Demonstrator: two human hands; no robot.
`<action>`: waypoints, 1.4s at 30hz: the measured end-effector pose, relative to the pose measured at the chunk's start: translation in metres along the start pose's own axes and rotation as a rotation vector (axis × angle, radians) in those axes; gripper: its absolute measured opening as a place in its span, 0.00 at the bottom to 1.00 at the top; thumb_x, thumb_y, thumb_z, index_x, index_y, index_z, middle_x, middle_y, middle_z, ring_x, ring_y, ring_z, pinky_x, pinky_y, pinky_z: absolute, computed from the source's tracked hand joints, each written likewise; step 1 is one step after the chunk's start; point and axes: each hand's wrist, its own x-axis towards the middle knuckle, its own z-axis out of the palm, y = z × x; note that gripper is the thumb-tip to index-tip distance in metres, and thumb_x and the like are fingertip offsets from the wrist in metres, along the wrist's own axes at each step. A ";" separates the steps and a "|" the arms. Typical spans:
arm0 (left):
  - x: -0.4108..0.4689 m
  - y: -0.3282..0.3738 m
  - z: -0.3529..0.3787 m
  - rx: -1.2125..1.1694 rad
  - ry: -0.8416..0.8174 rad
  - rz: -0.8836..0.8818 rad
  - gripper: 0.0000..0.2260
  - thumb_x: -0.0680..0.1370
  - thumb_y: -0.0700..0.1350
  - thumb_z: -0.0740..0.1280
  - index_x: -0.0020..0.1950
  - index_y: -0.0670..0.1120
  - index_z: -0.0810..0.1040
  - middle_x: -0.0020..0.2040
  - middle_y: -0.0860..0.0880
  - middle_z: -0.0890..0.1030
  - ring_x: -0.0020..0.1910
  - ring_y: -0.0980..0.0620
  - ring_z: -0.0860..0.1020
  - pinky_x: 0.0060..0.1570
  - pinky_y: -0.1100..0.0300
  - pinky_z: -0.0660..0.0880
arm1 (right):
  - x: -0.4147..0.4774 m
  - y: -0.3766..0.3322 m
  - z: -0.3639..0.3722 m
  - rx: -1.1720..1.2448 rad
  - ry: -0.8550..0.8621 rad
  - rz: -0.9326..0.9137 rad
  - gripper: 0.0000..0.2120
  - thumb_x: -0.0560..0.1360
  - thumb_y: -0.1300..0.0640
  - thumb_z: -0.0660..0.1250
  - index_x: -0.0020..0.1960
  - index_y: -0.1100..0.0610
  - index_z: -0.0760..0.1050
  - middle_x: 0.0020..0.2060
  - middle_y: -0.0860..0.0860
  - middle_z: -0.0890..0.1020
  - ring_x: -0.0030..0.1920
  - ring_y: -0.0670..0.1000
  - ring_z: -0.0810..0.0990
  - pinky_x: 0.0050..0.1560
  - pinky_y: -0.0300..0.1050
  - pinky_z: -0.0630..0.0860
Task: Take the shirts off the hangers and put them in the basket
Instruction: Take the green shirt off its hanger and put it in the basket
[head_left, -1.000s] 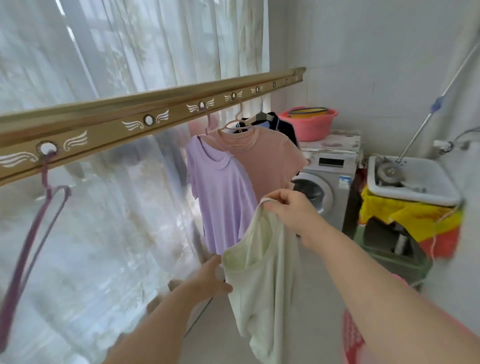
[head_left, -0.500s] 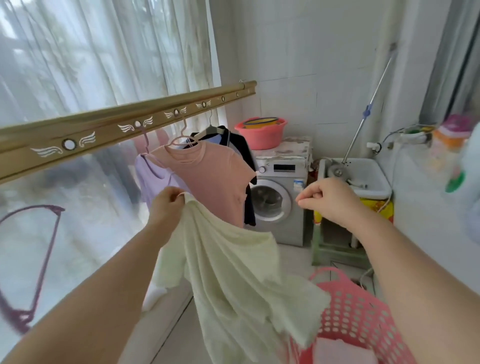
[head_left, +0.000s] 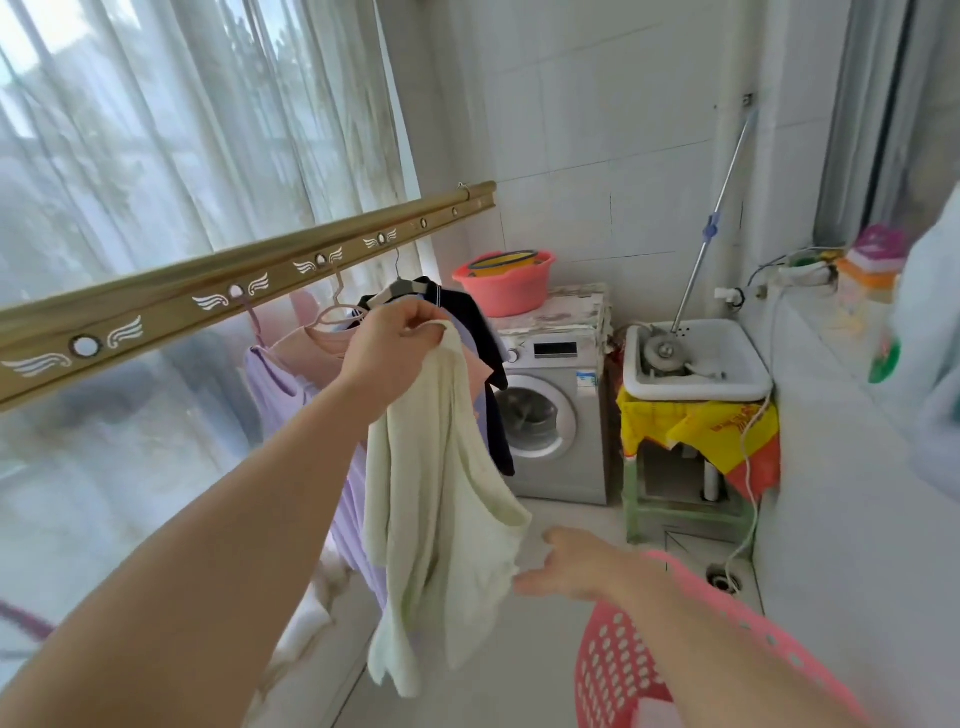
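Note:
My left hand (head_left: 392, 351) grips the top of a pale green shirt (head_left: 441, 499), which hangs down off its hanger in front of me. My right hand (head_left: 574, 564) reaches low with fingers spread, touching the shirt's lower edge. The pink laundry basket (head_left: 618, 670) sits at the bottom right, partly hidden by my right arm. On the gold drying rail (head_left: 249, 291) a lilac shirt (head_left: 275, 379), a peach shirt (head_left: 311, 351) and a dark navy shirt (head_left: 483, 332) still hang on hangers behind the green one.
A washing machine (head_left: 556, 415) with a pink basin (head_left: 504, 286) on top stands against the far wall. To its right a white sink (head_left: 696, 364) rests on a green stool. A white ledge runs along the right. Sheer curtains cover the window on the left.
My left hand has lifted the green shirt higher so it hangs straight. My right hand, raised and closed half a second ago, has dropped and opened at the shirt's lower edge.

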 end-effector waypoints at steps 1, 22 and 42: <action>0.004 0.004 -0.002 0.018 0.012 0.007 0.09 0.77 0.42 0.66 0.40 0.55 0.79 0.35 0.58 0.77 0.34 0.58 0.73 0.40 0.59 0.70 | 0.003 -0.003 0.005 0.097 0.005 -0.028 0.40 0.67 0.41 0.73 0.73 0.53 0.63 0.65 0.48 0.74 0.61 0.49 0.75 0.60 0.41 0.71; -0.011 -0.055 0.002 -0.020 -0.382 -0.335 0.16 0.74 0.48 0.73 0.31 0.44 0.73 0.26 0.53 0.73 0.25 0.55 0.71 0.29 0.62 0.68 | -0.076 0.033 -0.147 0.009 1.181 -0.140 0.24 0.79 0.44 0.59 0.28 0.54 0.61 0.23 0.49 0.66 0.27 0.51 0.66 0.29 0.46 0.59; -0.082 0.088 0.129 -0.383 -0.422 -0.317 0.14 0.80 0.51 0.62 0.45 0.40 0.74 0.36 0.44 0.76 0.31 0.49 0.75 0.26 0.60 0.76 | -0.102 -0.010 -0.121 0.495 0.797 -0.228 0.25 0.79 0.47 0.60 0.48 0.71 0.75 0.30 0.53 0.66 0.34 0.50 0.65 0.36 0.44 0.61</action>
